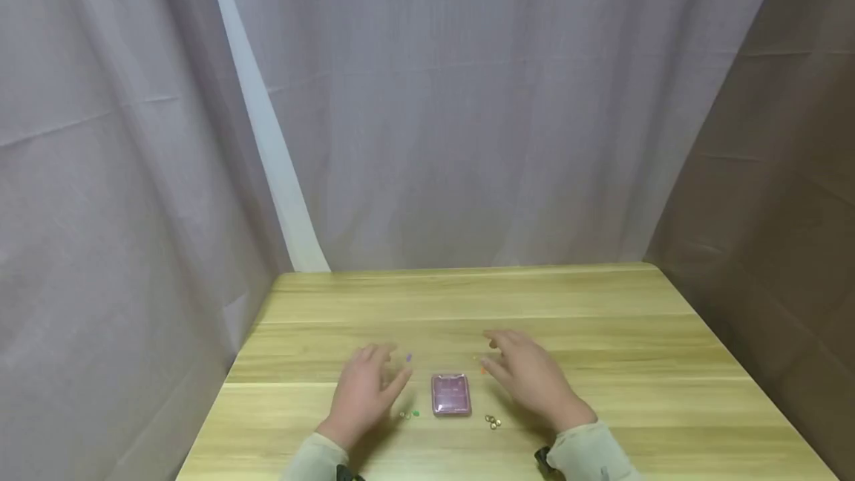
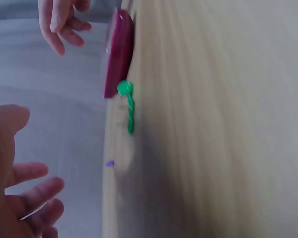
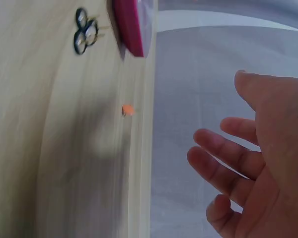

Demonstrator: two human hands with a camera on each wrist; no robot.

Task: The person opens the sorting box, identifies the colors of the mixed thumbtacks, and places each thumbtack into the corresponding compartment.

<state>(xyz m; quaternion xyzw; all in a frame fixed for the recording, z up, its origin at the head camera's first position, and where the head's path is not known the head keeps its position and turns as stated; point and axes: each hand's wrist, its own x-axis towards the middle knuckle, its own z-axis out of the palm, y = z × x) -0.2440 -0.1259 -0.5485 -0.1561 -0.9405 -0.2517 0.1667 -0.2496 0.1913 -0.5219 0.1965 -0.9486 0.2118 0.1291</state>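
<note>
A flat purple-pink case (image 1: 450,395) with a shiny top lies on the table between my hands. To its left hovers my left hand (image 1: 364,390), fingers spread and holding nothing. On the right my right hand (image 1: 531,377) hangs over the table, also without anything in its loosely bent fingers. Near the left hand are a small green piece (image 2: 126,106) with a round head and a purple piece (image 2: 111,163). By the right hand lie an orange piece (image 3: 127,109) and several small round gold pieces (image 1: 493,421), dark-rimmed in the right wrist view.
The wood-grain table (image 1: 568,295) extends behind and to both sides of the hands. Grey curtains (image 1: 427,132) hang around it, with a pale gap (image 1: 267,132) at the back left. Tiny pale round bits (image 1: 404,415) lie by the green piece.
</note>
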